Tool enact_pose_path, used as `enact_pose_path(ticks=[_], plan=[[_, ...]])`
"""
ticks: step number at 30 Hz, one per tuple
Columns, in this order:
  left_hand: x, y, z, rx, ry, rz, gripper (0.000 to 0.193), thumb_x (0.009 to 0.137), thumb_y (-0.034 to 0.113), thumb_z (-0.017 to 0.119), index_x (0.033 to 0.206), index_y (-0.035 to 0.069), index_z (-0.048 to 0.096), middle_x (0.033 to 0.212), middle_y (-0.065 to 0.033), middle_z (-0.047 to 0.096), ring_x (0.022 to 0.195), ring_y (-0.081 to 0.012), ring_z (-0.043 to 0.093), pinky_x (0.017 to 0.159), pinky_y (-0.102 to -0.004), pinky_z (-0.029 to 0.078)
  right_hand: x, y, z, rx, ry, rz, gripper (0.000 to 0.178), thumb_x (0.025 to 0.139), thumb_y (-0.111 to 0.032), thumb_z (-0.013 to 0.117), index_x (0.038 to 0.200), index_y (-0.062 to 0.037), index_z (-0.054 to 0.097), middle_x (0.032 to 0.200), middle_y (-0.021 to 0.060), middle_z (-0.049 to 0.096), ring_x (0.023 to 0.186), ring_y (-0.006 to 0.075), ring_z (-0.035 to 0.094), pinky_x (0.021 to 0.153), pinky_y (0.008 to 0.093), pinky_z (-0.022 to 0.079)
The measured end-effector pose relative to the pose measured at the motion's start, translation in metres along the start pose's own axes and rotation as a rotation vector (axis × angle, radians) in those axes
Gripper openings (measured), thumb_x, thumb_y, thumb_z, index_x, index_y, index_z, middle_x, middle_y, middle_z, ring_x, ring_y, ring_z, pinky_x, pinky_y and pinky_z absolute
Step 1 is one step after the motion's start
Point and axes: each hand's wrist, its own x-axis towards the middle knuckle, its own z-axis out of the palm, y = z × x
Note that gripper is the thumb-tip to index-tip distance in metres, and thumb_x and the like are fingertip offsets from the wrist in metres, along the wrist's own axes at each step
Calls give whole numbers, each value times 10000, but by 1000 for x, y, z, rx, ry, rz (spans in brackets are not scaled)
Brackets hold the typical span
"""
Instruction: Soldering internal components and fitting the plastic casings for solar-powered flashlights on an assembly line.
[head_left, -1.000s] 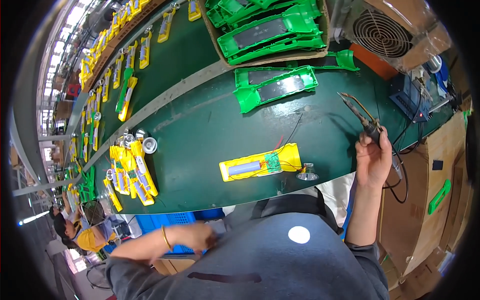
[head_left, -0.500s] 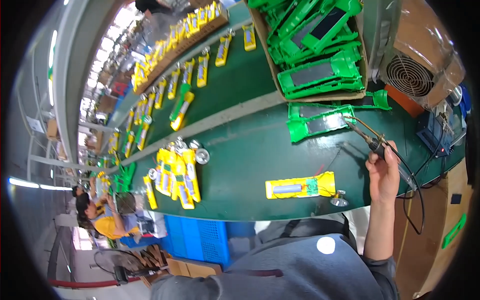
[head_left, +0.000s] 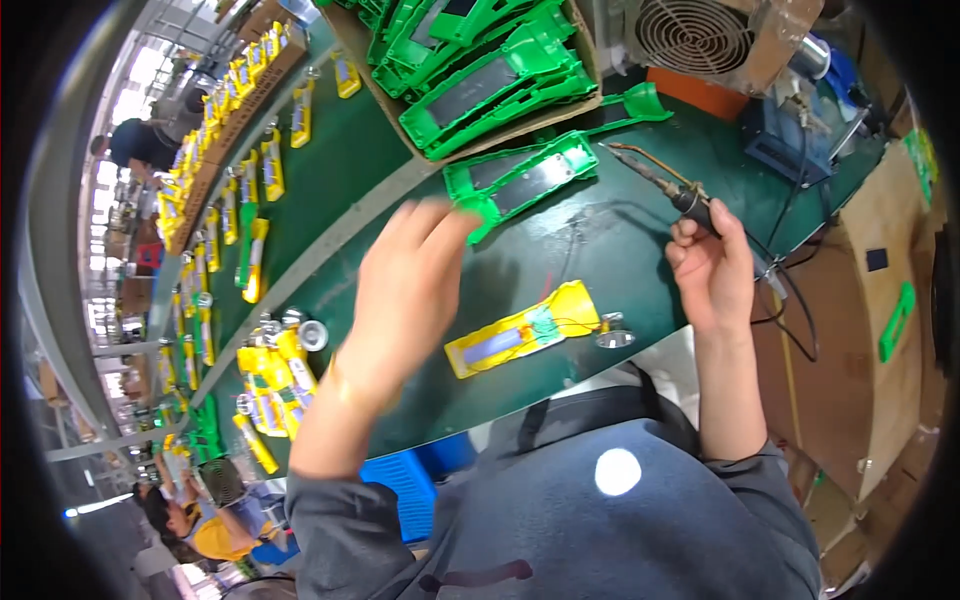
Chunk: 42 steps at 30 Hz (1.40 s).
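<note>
- The left hand (head_left: 405, 290), out of view half a second ago, has been brought over the bench (head_left: 640, 265); two-handed work seems made possible. Whether anything is gripped by its blurred fingers cannot be told.
- A metal-tipped soldering iron (head_left: 692, 204) is gripped by the right hand (head_left: 718, 288).
- Left of that grip, lower in view, a glossy, trough-shaped yellow casing (head_left: 574, 303) is laid.

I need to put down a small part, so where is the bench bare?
The green bench is bare between the yellow housing and right hand, below the soldering iron. Another patch lies between that housing and the left forearm, by the near edge. Crowded: bunched yellow housings at left, the carton of green shells up top.
</note>
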Motion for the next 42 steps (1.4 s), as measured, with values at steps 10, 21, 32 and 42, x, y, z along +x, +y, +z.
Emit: enact_pose_path(ticks=[10,21,32,42], plan=[[67,-37,61,475,-145,926,372,806,186,495,1171,251,530,1208,-43,456,1052,-167,454,807,-285,396,-26,-18,-3,-181,-35,-69,163,892,-206,523,982,-73,499,798,45,547,719,132,509,572,248,405],[54,-22,-15,633,39,911,204,662,142,570,835,69,648,879,-31,573,962,-175,520,917,-339,388,-21,-47,-14,-105,-114,-127,215,913,-213,498,992,-18,540,811,67,561,724,134,477,571,249,377],[-48,-14,57,-82,-131,-123,184,726,103,643,905,62,639,759,-81,555,733,-263,579,624,-361,483,-18,-21,-22,-101,-80,-48,239,904,-186,485,1050,-2,532,836,77,563,730,135,456,571,246,373],[5,56,90,-855,158,-385,161,761,66,645,912,12,654,770,-102,641,698,-270,600,642,-335,463,-11,0,-10,-106,-94,-7,211,908,-188,481,1018,-17,536,819,77,564,728,138,462,571,246,374]])
